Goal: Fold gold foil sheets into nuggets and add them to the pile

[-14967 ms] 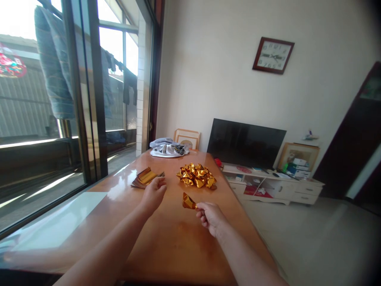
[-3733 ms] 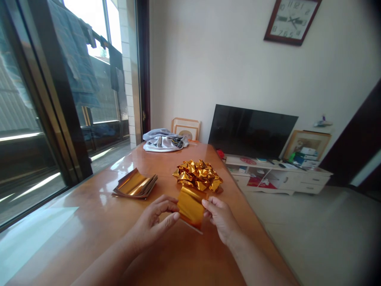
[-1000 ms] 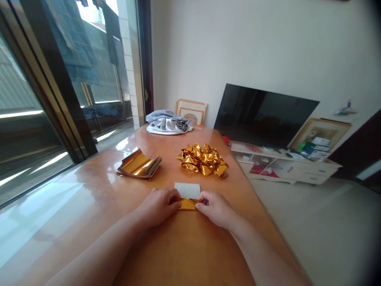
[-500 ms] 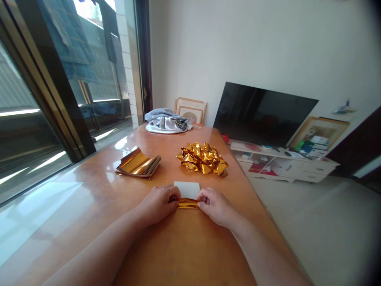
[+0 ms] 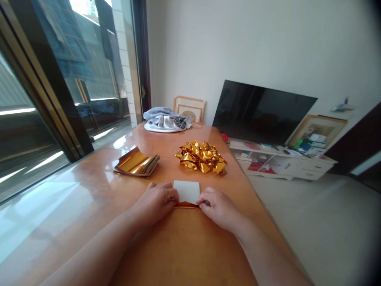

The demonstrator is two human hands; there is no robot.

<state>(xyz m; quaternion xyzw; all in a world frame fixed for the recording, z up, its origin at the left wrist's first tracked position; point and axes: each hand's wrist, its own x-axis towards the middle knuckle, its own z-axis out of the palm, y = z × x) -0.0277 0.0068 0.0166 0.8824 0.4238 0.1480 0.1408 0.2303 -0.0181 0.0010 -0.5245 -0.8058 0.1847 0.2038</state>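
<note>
A small sheet of gold foil paper (image 5: 186, 192) lies on the table in front of me, its pale side facing up. Along its near edge runs a narrow gold fold. My left hand (image 5: 159, 200) pinches the left end of that fold, fingers closed. At the right end, my right hand (image 5: 218, 206) grips it the same way. Beyond the left hand sits a stack of gold foil sheets (image 5: 138, 163), slightly curled. A heap of folded gold foil pieces (image 5: 202, 157) rests past the sheet, a little to the right.
The glossy wooden table (image 5: 184, 246) stretches away from me. A bundle of grey cloth (image 5: 165, 120) lies at its far end. Glass sliding doors (image 5: 98, 79) stand on the left. To the right are a large television (image 5: 262, 113) and a low white cabinet (image 5: 291, 167).
Both hands have turned the near gold edge over, so the gold band looks narrower and more of the pale side shows. The view has shifted slightly.
</note>
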